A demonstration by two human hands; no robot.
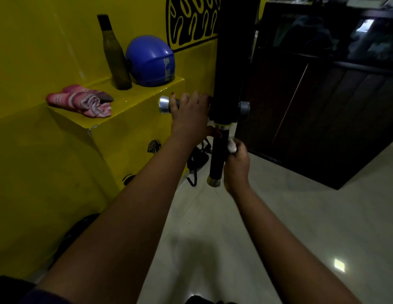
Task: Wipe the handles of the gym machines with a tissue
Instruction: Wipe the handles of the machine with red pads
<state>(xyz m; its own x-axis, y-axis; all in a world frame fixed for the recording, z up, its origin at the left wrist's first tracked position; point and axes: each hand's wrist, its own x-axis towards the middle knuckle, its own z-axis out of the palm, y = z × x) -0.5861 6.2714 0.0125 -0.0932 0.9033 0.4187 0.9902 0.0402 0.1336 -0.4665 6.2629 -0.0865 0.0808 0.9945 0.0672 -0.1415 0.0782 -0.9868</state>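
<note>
1. A yellow ledge (134,119) juts from the yellow wall on the left, and a dark wooden cabinet (311,106) fills the right
2. A black upright post (232,62) of the gym machine stands between them, with handles branching from a hub at its lower end
3. On the ledge sit a blue helmet (150,61), a dark bottle (115,55) upright just beside it, and a pink striped cloth (81,100) crumpled near the front edge
4. The lower handle (217,159) hangs from the hub with its long axis close to vertical; its black grip ends in a metal cap pointing down at the floor
5. The side handle (166,105) lies horizontal, its silver cap pointing left toward the ledge
6. The left hand (191,115) clasps the side handle between cap and hub, fingers curled over it
7. The right hand (237,165) sits at the lower handle's right side, fingers closed round a wad
8. The white tissue (232,145) is that wad, bunched in the right hand and pressed against the lower handle's grip not far below the hub
</note>
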